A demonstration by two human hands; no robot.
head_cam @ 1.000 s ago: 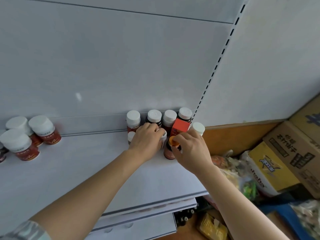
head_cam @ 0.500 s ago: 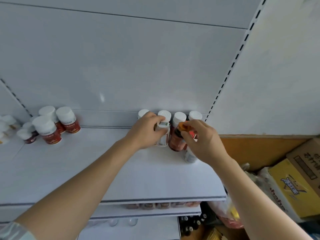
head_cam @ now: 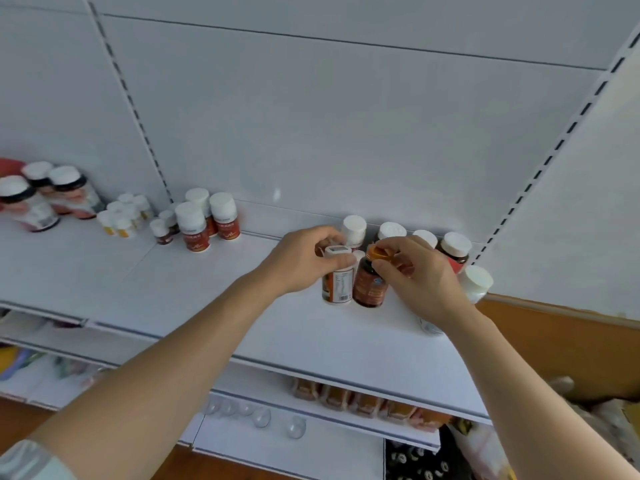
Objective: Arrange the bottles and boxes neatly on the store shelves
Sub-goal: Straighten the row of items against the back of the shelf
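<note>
On the white shelf (head_cam: 214,299), my left hand (head_cam: 304,259) grips the top of a white-capped bottle with an orange label (head_cam: 336,284). Right beside it stands a brown bottle with an orange cap (head_cam: 370,285), and my right hand (head_cam: 420,275) holds it by the cap. Both bottles stand upright and touch each other. Behind them a row of white-capped bottles (head_cam: 391,232) lines the back wall. Another white-capped bottle (head_cam: 476,282) stands at the shelf's right end, partly hidden by my right wrist.
A cluster of white-capped red-label bottles (head_cam: 204,223) stands mid-shelf at the back, with small bottles (head_cam: 124,216) and larger jars (head_cam: 45,199) further left. Lower shelves hold orange packets (head_cam: 349,398). A wooden board (head_cam: 561,344) lies to the right.
The camera view has swung left and down, showing more of the left shelf. Both hands have drawn the two bottles forward, away from the back row, and stood them side by side.
</note>
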